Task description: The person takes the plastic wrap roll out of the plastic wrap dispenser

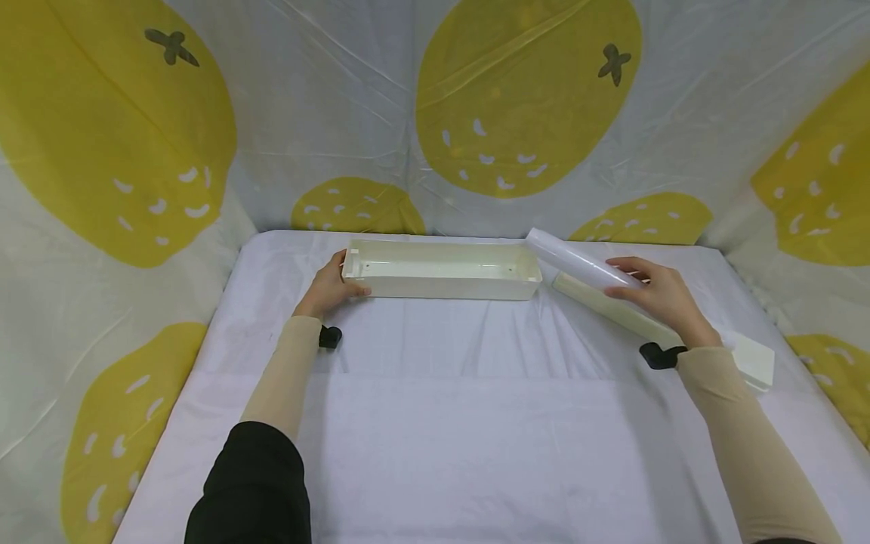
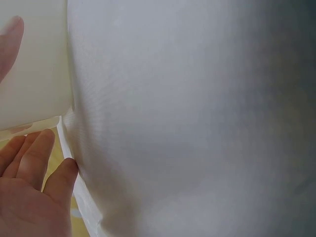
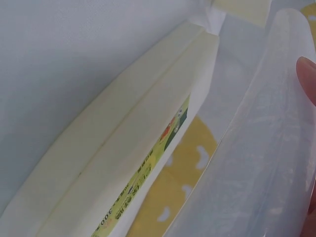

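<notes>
A long cream plastic box [image 1: 435, 287], open at the top with a hollow inside, lies across the back of the table. My left hand [image 1: 329, 285] grips its left end, thumb on the front wall and fingers at the end wall. In the left wrist view, fingertips touch the edge of the box [image 2: 34, 74]. My right hand [image 1: 652, 291] holds a roll of clear plastic film [image 1: 578, 261] by its near end, tilted. The roll's far end is beside the box's right end. Beneath the roll lies a long cream lid-like piece [image 1: 615, 308], partly hidden by my right hand and forearm.
A printed green and yellow label [image 3: 153, 168] runs along the cream piece in the right wrist view. White cloth [image 1: 476, 438] covers the table. Behind it and at both sides hang sheets [image 1: 326, 113] printed with large yellow fruit.
</notes>
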Motion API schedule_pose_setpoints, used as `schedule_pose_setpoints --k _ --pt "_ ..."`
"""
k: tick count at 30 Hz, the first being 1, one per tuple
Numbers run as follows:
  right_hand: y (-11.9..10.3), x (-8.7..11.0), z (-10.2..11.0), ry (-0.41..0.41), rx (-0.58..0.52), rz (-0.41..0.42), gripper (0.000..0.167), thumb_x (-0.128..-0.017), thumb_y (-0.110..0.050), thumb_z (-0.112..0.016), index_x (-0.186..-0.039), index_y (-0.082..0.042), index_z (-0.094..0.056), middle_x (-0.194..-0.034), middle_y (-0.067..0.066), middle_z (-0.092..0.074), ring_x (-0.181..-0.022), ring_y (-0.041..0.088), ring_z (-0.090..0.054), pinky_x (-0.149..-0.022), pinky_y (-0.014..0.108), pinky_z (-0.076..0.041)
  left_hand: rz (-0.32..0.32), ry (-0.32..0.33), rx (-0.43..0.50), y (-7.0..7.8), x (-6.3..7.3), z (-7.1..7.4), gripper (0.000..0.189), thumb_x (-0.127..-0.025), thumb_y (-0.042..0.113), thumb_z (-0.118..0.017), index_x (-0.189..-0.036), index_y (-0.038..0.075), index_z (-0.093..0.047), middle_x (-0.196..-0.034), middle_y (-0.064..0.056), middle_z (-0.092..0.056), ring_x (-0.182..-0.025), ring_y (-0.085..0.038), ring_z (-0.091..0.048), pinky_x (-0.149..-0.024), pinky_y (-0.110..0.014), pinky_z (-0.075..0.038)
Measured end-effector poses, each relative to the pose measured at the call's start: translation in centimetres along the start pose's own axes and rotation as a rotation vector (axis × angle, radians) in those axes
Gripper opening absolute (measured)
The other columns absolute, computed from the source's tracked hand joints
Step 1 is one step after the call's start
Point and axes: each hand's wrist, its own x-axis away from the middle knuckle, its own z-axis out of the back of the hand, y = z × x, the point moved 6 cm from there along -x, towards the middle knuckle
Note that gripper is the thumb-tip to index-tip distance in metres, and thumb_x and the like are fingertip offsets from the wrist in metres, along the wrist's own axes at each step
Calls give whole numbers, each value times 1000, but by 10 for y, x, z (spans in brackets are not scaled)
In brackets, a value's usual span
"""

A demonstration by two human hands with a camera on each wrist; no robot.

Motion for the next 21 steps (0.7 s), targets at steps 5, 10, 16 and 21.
schedule_pose_setpoints --k 5,10,16,21 --pt "4 5 2 -13 -7 -18 58 -82 -34 -77 -130 -9 -58 -124 18 -59 -108 36 -53 -81 34 -35 -1 2 -1 -2 -1 0 95 -79 8 -78 -151 5 -17 -149 -15 -33 -130 -31 -36 -108 -45 -24" --pt "9 9 4 -16 -16 -28 59 -82 -34 -77 -131 -9 -57 -126 18 -58 -108 36 -53 -80 29 -35 -4 -3 10 0 0 0 95 -79 7 -78 -152 4 -16 -150 -16 -32 -131 -31 -35 -109 -45 -24" --pt "16 12 5 -19 -12 -42 59 -82 -34 -76 -132 -9 -56 -125 20 -58 -107 36 -52 -78 28 -35 -26 -3 11 4 4 1 97 -77 14 -80 -151 3 -18 -148 -19 -33 -129 -33 -37 -107 -45 -26" --pt "19 15 5 -21 -10 -51 59 -82 -34 -76 -132 -9 -56 -125 20 -58 -108 37 -52 -78 30 -35 -12 -6 5 2 2 1 96 -79 12 -79 -151 3 -16 -150 -17 -31 -132 -32 -34 -109 -45 -23"
